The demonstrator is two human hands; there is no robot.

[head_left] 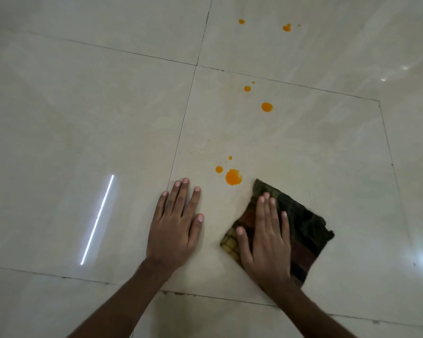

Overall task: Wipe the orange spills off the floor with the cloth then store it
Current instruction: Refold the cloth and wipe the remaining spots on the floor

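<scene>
The cloth [303, 228], dark, checked and folded to a rough square, is laid flat on the floor [83, 106] at the near right. Its far corner is just beside the nearest orange spill [233, 177] but is not touching it. The cloth is pressed down by the right hand [266, 237], whose fingers [266, 211] are held straight and close together on top; nothing is gripped. The left hand [174, 228] is planted flat on bare tile to the left, fingers straight and slightly spread, apparently as a brace. A middle group of drops [267, 107] and a far group [287, 28] lie well beyond. The wiping step is judged to be only at its start. A push of the cloth forward and left over the nearest drops is called for next, with even pressure so the liquid is taken up rather than smeared.
</scene>
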